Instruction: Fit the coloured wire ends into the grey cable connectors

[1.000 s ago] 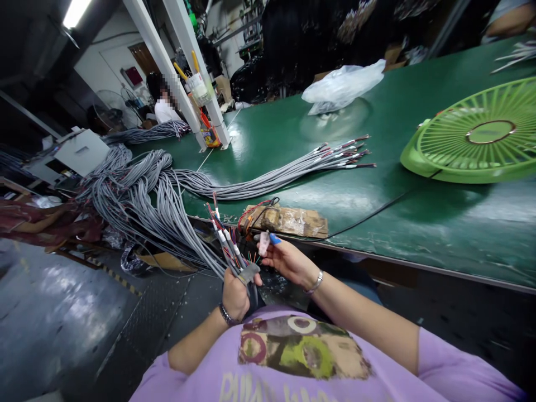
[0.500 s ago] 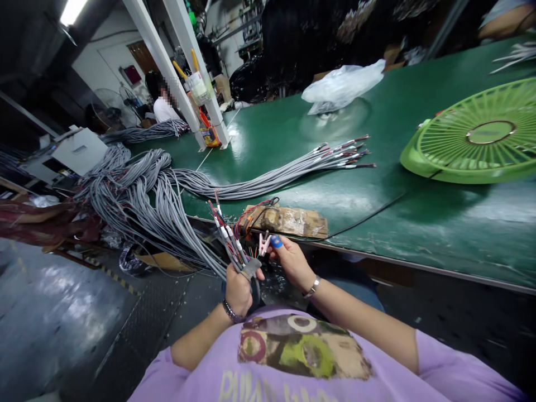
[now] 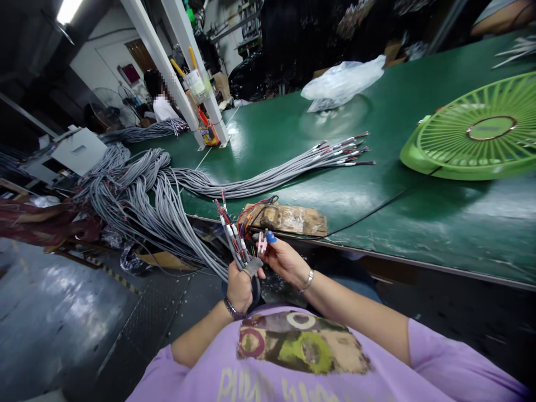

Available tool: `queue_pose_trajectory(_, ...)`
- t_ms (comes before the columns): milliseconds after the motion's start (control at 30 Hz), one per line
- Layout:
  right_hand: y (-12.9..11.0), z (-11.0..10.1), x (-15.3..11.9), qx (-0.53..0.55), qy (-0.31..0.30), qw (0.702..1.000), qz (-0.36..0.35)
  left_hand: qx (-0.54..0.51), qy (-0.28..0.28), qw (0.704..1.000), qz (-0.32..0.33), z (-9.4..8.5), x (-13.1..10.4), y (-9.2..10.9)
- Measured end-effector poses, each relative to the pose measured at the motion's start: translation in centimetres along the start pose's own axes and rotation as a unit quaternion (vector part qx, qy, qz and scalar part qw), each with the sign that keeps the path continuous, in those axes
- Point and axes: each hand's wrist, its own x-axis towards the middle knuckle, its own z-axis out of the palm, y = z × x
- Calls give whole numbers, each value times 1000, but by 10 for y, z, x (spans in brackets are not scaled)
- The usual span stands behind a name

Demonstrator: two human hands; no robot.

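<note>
My left hand (image 3: 240, 291) is closed around a bundle of grey cables (image 3: 234, 243) near their ends. Coloured inner wires and white sleeves show above that fist, and a grey flap lies across the thumb side. My right hand (image 3: 287, 261), with blue tape on the thumb, pinches a small pink clip (image 3: 262, 243) like a clothes peg. The clip is right beside the cable ends; whether its jaws are on a wire I cannot make out. Just beyond, a worn wooden block (image 3: 295, 219) lies at the bench edge with red and black leads at its left end.
More grey cables (image 3: 142, 184) drape over the green bench (image 3: 259, 134) at left, and another bunch (image 3: 268, 181) lies across it. A green fan (image 3: 473, 134) stands at right with its cord trailing. Behind are a plastic bag (image 3: 343, 84) and white posts (image 3: 184, 56). A person (image 3: 163, 106) is at far left.
My right hand has moved slightly left and down with the pink clip, closer to the cable ends. My left hand still grips the bundle, almost in place.
</note>
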Motion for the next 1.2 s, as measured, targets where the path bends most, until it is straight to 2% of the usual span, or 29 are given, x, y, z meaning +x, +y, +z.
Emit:
queue_pose_trajectory(267,2,-6,-4,9,-31,999,24,14,1,1000,-11,0,-4,7)
queue_pose_trajectory(500,2,-22,-7,4,-23,997,73,2,7,1000,-12,-13,-13,0)
queue_pose_trajectory(667,3,-26,-17,-50,-88,990,95,13,4,1000,-3,-15,-14,1)
queue_pose_trajectory(800,3,-17,-30,-162,-143,974,64,27,-20,999,3,-12,-15,4)
queue_pose_trajectory(900,3,-8,-35,-237,-128,963,23,32,-20,999,8,-12,-16,2)
queue_pose_trajectory(1033,2,-3,-37,-269,-100,958,-16,54,-25,998,10,-15,-17,0)
queue_pose_trajectory(1200,-4,-4,-38,-292,-95,951,-29,83,-93,992,-29,-19,-16,2)
